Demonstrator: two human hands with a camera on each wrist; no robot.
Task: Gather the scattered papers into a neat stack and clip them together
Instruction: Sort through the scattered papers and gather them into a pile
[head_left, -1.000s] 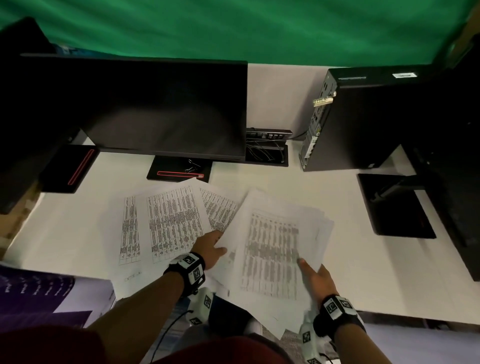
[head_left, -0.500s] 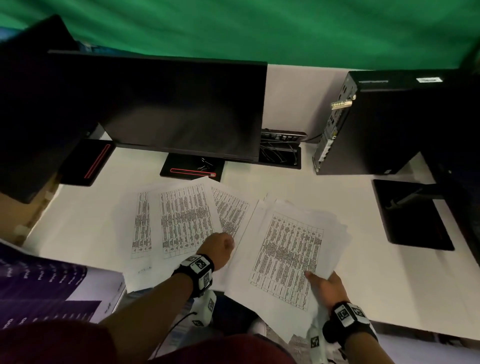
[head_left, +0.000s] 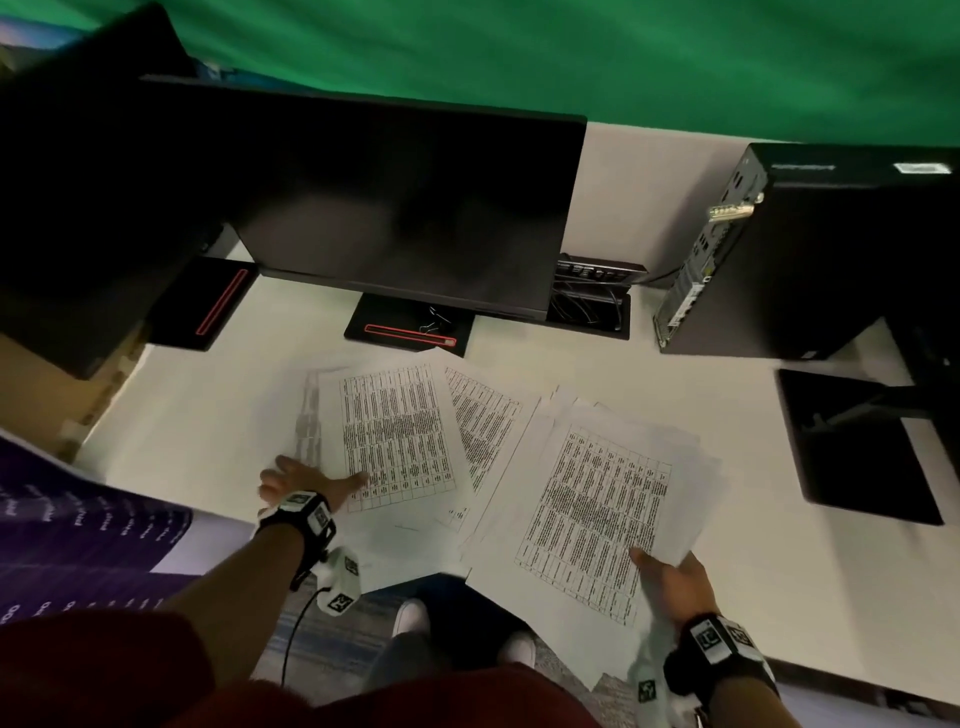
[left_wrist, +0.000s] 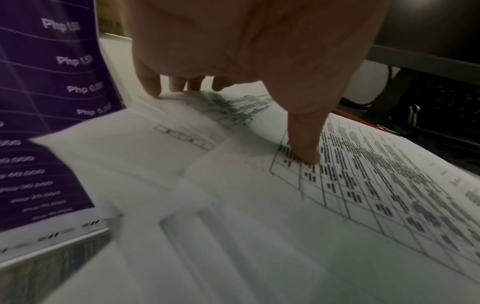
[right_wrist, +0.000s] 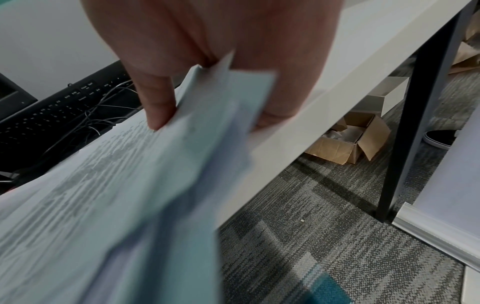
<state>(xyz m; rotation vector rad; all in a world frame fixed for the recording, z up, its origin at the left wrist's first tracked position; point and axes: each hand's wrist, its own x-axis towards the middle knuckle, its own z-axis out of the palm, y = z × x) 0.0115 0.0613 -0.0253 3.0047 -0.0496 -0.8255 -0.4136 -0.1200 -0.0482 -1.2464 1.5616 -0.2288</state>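
On the white tabletop (head_left: 675, 410), just in front of the monitor (head_left: 395, 208), lie the scattered papers (head_left: 395, 436). The left hand (head_left: 306, 480) rests flat on them, its grip spread, the thumb (left_wrist: 306, 144) pressing a printed table. To the right of those sheets, farther from the monitor, the right hand (head_left: 672, 579) pinches a loose bundle of papers (head_left: 597, 499) at its near corner, thumb on top and fingers (right_wrist: 275, 111) beneath. A binder clip (head_left: 434, 325) sits on the monitor's base.
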